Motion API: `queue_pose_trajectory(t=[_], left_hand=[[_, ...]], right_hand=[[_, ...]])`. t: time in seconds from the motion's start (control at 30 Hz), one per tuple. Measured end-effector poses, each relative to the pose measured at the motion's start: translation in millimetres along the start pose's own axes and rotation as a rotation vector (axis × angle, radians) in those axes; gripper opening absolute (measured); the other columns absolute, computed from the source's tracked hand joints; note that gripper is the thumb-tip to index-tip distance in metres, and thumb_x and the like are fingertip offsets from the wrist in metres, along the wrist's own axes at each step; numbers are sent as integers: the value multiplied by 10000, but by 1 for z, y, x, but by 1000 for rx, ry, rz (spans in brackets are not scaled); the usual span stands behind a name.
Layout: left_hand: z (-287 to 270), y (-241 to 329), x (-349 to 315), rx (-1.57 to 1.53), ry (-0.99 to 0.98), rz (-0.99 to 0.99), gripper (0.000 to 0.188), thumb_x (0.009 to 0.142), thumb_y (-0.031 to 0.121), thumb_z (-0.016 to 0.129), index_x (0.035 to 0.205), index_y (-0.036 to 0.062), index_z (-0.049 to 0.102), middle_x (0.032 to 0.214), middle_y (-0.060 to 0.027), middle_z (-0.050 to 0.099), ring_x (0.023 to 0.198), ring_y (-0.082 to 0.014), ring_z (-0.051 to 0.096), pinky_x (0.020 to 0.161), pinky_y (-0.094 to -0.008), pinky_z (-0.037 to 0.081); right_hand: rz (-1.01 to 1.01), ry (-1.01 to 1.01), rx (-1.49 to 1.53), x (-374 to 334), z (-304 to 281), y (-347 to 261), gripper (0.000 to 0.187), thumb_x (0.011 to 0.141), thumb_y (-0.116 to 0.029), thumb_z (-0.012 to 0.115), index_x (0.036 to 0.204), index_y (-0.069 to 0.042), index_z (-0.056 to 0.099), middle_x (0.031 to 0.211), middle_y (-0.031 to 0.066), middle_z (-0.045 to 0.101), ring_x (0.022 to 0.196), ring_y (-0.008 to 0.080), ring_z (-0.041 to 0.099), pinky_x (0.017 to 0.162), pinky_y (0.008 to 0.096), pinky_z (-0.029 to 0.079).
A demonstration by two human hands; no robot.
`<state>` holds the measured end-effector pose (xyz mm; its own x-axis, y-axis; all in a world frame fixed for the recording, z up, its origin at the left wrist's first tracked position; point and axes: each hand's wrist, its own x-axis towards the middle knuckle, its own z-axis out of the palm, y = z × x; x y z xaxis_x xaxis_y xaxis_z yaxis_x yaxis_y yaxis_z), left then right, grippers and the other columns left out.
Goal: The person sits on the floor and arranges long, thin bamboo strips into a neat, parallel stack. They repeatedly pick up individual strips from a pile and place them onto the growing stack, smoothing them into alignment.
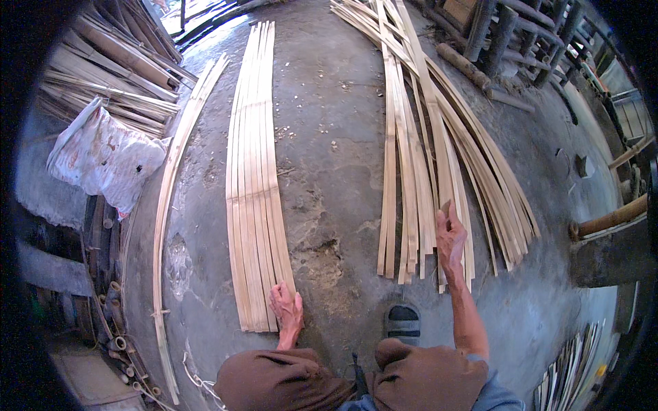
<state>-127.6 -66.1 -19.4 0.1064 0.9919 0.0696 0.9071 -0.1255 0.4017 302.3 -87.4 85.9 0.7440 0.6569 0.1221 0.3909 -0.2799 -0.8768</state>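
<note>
A flat row of pale bamboo strips (252, 171) lies side by side on the floor, left of centre. At its near right corner my left hand (287, 309) is closed over the end of the outermost strip, with fingers curled on top and the thumb at the edge. To the right, a loose, fanned pile of bamboo strips (406, 185) spreads across the floor, some crossing at the far end. Above its near end my right hand (451, 240) pinches a long bamboo strip (432, 109); the fingers partly hide the grip.
One narrow strip bundle (179, 147), tied near its close end, runs along the left. Beyond it are a white sack (106, 154) and stacked split bamboo (113, 55). A wooden rack (510, 41) stands far right. My sandalled foot (402, 322) is between the rows.
</note>
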Motion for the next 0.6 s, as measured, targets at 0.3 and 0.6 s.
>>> queue_pose_trajectory(t=[0.3,0.6], left_hand=[[4,-5,4,-36,38,-3,522,767,145,698,1242,14,526,1148,-172,508,1088,-366,514,921,-492,407],[10,-13,3,-398,81,-84,511,779,64,661,1257,-17,500,1116,-176,550,1043,-314,566,898,-431,473]], right_hand=[[17,28,-246,24,-19,49,565,968,-366,604,1401,-15,515,1145,286,661,1098,354,654,919,366,494],[2,-4,-306,24,-35,112,530,956,-371,610,1327,6,575,922,239,672,839,349,651,772,424,507]])
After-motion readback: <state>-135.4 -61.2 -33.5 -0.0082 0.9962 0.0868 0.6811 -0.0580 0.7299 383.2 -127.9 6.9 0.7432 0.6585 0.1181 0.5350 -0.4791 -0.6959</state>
